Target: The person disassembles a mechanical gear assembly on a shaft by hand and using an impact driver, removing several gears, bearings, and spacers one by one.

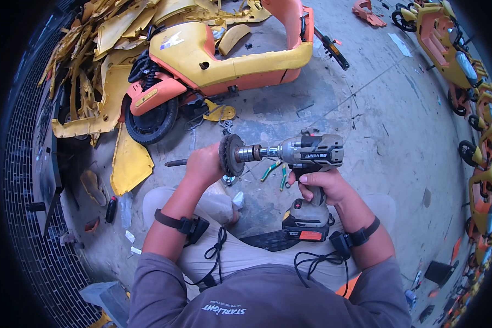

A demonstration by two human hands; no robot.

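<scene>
In my right hand (324,184) is a grey and black cordless impact wrench (311,149), held by its grip with the battery pack (305,225) hanging below. A steel socket (248,153) on its nose points left and meets the middle of a dark, rough-rimmed metal disc (231,156). My left hand (205,166) is closed just behind the disc, around a part that my fingers mostly hide. A dark rod (175,162) sticks out left of that hand. Behind the wrench, on the floor, lie green-and-yellow-handled pliers (270,170).
A yellow and orange electric scooter (229,69) lies ahead, its black wheel (152,123) towards me. Yellow plastic panels (123,28) are heaped at the left. More scooters (484,156) line the right side. A black bottle (111,209) and a shoe sole (93,187) lie at left.
</scene>
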